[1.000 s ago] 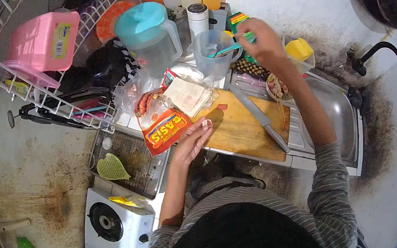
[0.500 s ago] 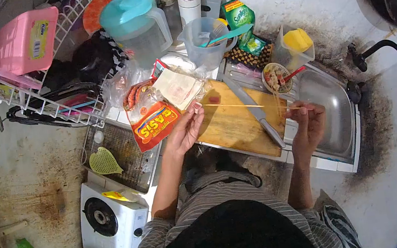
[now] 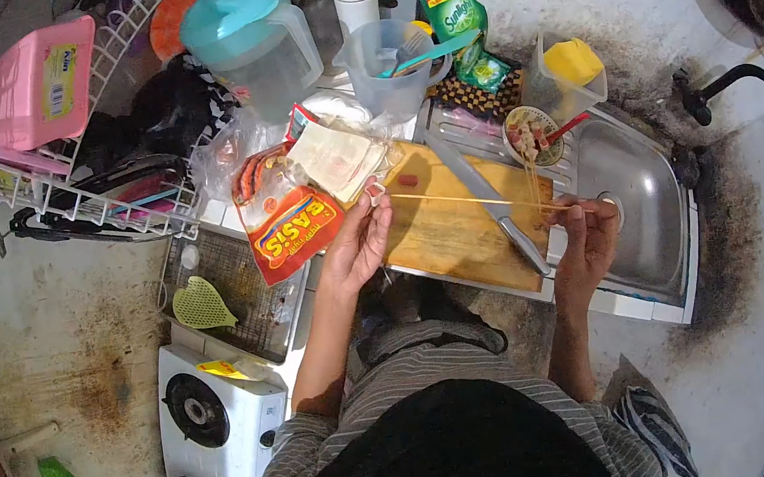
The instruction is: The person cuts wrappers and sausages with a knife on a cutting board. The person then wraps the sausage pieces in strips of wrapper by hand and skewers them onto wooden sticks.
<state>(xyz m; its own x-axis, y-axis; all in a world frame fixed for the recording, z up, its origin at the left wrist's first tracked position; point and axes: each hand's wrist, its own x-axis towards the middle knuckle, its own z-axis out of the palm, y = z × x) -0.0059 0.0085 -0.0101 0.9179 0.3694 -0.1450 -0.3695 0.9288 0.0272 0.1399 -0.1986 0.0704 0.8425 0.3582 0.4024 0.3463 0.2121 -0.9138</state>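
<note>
My left hand [image 3: 359,246] pinches a small pale piece [image 3: 376,190] with reddish edges, its kind unclear. A thin wooden skewer [image 3: 469,201] runs from that piece to my right hand [image 3: 588,245], whose fingers are closed on the skewer's other end. Below the skewer lies a wooden cutting board [image 3: 431,242], with a knife [image 3: 480,189] set diagonally across it. A small reddish piece [image 3: 408,180] rests on the board. To the left are a red packet [image 3: 295,235], sausages [image 3: 250,177] and a stack of pale sheets [image 3: 331,156].
A bowl [image 3: 530,134] holding skewered pieces stands near the metal sink [image 3: 637,234] and black tap [image 3: 734,91]. Behind the board are a measuring jug [image 3: 381,84] and a lidded pitcher [image 3: 258,67]. A white stove [image 3: 222,419] stands at lower left.
The view has shifted slightly. My right hand has turned a little, its fingers still on the skewer. My left hand keeps its pinch on the pale piece.
</note>
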